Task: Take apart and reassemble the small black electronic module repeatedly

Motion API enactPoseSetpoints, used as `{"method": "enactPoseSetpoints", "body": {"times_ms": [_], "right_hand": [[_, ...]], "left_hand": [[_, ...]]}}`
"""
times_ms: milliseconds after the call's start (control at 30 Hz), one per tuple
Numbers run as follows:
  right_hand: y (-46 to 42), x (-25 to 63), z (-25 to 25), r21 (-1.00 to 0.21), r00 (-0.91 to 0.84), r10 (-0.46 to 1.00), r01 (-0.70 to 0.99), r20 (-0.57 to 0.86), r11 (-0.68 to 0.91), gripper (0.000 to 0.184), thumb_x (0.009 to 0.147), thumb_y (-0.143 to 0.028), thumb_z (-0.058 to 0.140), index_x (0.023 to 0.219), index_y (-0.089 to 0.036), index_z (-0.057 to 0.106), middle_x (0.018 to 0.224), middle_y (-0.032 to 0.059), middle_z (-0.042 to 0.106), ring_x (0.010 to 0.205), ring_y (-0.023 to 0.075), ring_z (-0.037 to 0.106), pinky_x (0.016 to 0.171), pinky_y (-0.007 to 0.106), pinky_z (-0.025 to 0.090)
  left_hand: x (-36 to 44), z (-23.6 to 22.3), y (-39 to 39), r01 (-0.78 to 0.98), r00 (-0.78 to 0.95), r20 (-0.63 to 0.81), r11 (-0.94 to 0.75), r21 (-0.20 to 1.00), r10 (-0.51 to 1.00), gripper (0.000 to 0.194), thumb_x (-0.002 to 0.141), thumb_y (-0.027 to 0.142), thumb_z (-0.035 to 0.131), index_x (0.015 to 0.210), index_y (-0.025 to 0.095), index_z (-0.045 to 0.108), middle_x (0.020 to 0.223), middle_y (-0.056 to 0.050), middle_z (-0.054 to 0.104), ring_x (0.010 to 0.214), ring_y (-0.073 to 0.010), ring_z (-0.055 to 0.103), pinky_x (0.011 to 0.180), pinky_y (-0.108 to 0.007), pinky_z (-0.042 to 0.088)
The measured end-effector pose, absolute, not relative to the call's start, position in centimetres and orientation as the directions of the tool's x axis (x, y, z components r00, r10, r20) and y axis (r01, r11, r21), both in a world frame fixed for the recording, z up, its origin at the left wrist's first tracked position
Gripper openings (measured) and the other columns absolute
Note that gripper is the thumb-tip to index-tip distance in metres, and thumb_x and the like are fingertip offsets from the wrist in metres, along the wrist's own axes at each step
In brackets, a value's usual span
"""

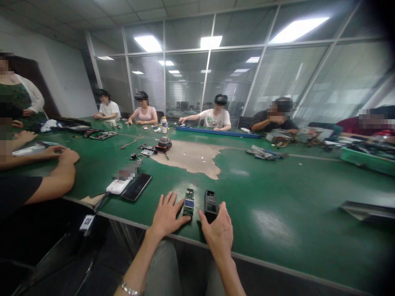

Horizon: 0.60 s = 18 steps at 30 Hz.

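Circuit board (189, 203) just right of left hand (166, 214), fingers wide; right hand (219, 231) straddles black case's (210, 200) near end, grip unclear.

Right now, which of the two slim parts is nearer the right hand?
The black plastic housing, at the right hand; the green circuit board lies by the left hand.

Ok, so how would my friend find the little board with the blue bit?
Go to the near side of the big green table, where the person's left hand and right hand are. The slim circuit board lies between them, just left of the black case. Unlike that case, it shows green and a blue patch.
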State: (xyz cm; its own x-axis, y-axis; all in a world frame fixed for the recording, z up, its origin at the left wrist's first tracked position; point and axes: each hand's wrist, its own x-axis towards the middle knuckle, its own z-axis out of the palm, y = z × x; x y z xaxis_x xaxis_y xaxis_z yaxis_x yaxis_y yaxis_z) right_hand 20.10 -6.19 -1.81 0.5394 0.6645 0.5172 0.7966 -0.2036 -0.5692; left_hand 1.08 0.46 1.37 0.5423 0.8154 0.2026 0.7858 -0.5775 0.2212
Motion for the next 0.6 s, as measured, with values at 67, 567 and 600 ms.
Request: {"method": "enactPoseSetpoints", "body": {"times_ms": [67,567,600], "right_hand": [[-6.25,20.13,-1.80,-0.579,0.545,0.661,0.790,0.516,-0.200,0.099,0.081,-0.064,0.053,0.148,0.004,0.028,0.143,0.0288,0.045,0.132,0.0351,0.044,0.107,0.045,0.035],[-6.58,20.30,-2.03,-0.568,0.526,0.671,0.802,0.522,-0.187,0.072,0.089,-0.050,0.045,0.138,0.002,0.046,0.133,0.0261,0.056,0.129,0.0339,0.047,0.107,0.045,0.034],[-6.60,20.28,-2.04,-0.568,0.526,0.670,0.802,0.523,-0.186,0.070,0.089,-0.050,0.045,0.138,0.002,0.046,0.132,0.0256,0.056,0.128,0.0337,0.048,0.107,0.045,0.034]], "left_hand": [[1.14,1.27,0.46,0.787,0.541,0.202,-0.576,0.221,0.816,0.074,0.087,0.076,0.044,0.147,0.032,0.043,0.159,-0.010,0.032,0.147,-0.0340,0.023,0.117,-0.060,0.013],[1.33,1.38,0.12,0.790,0.562,0.208,-0.594,0.150,0.800,0.062,0.096,0.065,0.037,0.147,0.031,0.042,0.158,-0.012,0.033,0.147,-0.0329,0.024,0.116,-0.061,0.015],[1.33,1.37,0.13,0.791,0.561,0.209,-0.593,0.150,0.801,0.062,0.096,0.065,0.037,0.147,0.031,0.042,0.158,-0.012,0.033,0.147,-0.0328,0.024,0.116,-0.060,0.015]]}}
